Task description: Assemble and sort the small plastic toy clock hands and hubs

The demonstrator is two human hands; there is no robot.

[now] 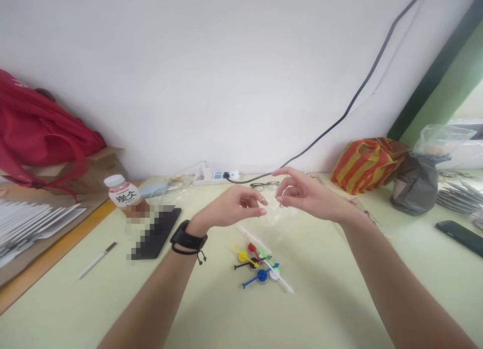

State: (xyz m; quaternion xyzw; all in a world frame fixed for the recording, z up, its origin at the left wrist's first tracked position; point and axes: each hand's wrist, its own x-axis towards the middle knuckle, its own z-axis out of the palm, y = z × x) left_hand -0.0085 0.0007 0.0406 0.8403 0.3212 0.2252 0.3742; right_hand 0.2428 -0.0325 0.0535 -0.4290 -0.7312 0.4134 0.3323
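My left hand (239,206) hovers over the table with its fingers curled and a gap between thumb and fingertips; I see nothing in it. Facing it, my right hand (304,194) has its index finger stretched out and its thumb close to the other fingers, with no object visible there. Below them lies a loose cluster of plastic arrow spinners: a blue spinner (261,275), a white spinner (274,274), a yellow spinner (242,256), a red spinner (251,247), plus black and green ones partly overlapped. Clear plastic film (281,215) seems to lie behind the hands, hard to make out.
Eyeglasses (258,186) and a power strip (215,176) lie by the wall. On the left are a bottle (121,192), a black phone-like slab (160,236) and a pen (97,261). A striped bag (364,165), grey bag (415,185) and phone (460,237) are right.
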